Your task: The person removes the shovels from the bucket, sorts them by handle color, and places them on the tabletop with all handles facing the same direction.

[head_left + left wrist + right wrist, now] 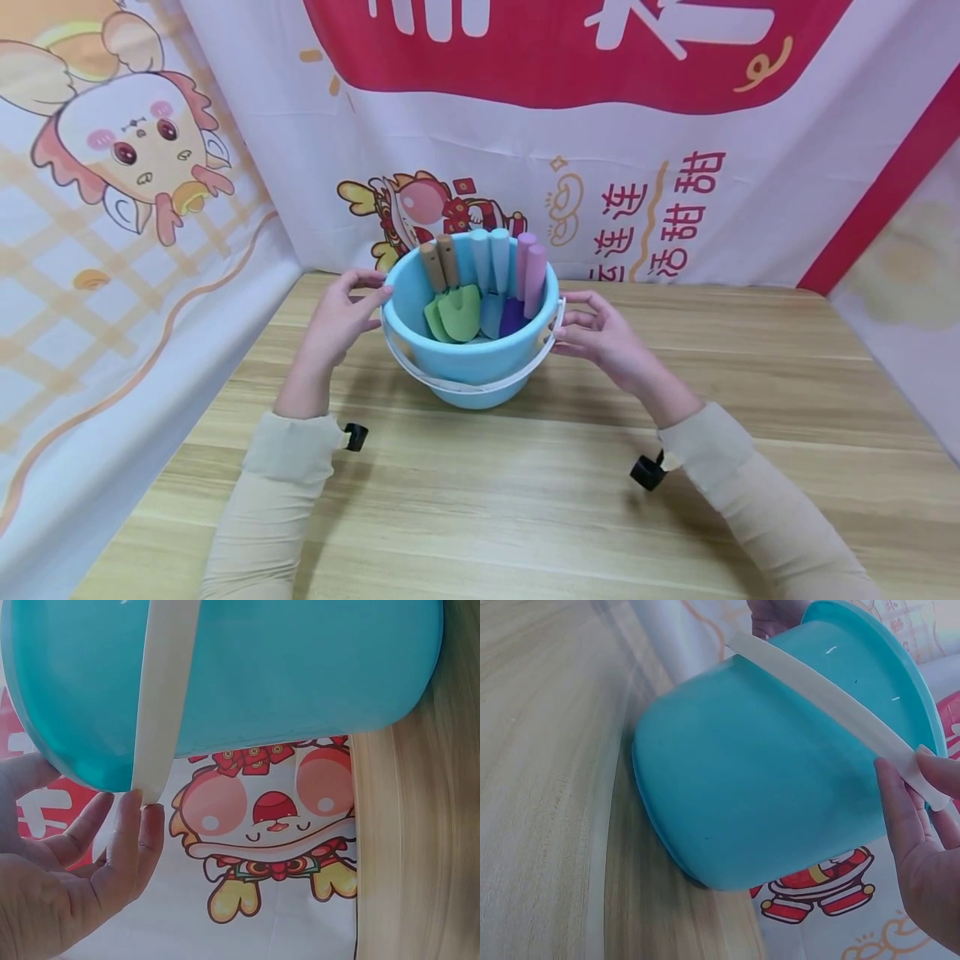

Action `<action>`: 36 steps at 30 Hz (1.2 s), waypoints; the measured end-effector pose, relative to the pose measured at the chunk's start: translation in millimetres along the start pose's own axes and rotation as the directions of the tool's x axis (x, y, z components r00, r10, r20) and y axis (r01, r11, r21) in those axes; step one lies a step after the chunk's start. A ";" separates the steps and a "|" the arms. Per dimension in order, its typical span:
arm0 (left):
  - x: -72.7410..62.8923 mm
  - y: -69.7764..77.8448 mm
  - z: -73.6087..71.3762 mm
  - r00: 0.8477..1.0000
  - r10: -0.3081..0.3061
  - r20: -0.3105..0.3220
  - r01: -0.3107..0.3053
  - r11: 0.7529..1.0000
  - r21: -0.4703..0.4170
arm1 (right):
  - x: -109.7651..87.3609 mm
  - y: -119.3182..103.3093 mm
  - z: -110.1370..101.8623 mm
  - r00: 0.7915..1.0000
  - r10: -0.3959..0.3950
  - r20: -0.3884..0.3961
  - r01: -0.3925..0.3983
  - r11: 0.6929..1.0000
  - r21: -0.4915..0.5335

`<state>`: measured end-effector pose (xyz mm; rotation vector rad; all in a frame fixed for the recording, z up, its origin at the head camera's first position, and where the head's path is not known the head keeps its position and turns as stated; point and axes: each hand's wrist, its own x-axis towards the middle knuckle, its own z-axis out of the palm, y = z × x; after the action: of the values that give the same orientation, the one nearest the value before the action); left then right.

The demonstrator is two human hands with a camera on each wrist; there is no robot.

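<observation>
A light blue bucket (pixel 480 367) stands between the two hands on the table, its white handle (pixel 480 389) hanging down the near side. Inside are several small shovels: green blades (pixel 461 312) with brown handles, light blue handles (pixel 500 262), and pink handles (pixel 535 279) above a purple blade (pixel 513 317). My left hand (pixel 341 317) holds the bucket's left rim; the left wrist view shows fingertips at the end of the white handle (pixel 163 697). On the opposite side, my right hand (pixel 600 333) pinches the handle's end beside the rim, thumb on top in the right wrist view.
The wooden table (pixel 480 500) extends on all sides of the bucket. Behind it hangs a printed cloth (pixel 465 133) with red and cartoon patterns, and another printed cloth (pixel 135 292) runs along the left. Small black devices (pixel 648 472) stick out from both sleeves.
</observation>
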<state>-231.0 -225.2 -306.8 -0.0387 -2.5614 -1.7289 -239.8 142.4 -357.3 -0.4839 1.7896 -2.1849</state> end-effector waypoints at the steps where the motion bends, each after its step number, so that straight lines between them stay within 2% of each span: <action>1: -0.1 0.1 0.5 1.000 0.002 0.003 -0.002 1.000 0.002 | -0.8 -0.4 -0.4 1.000 0.000 0.000 0.000 1.000 0.000; 11: -3.3 2.2 5.2 0.999 0.031 0.017 -0.031 0.999 0.038 | -5.8 -0.5 -5.9 1.000 -0.001 -0.004 0.001 1.000 0.003; 36: -10.8 4.7 11.5 0.999 0.022 0.044 -0.024 0.999 0.027 | -14.4 -2.5 -12.1 1.000 -0.013 -0.008 0.012 1.000 -0.023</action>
<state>-220.3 -212.8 -307.4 -0.1059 -2.6046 -1.7034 -231.9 159.6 -358.2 -0.4931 1.8223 -2.1804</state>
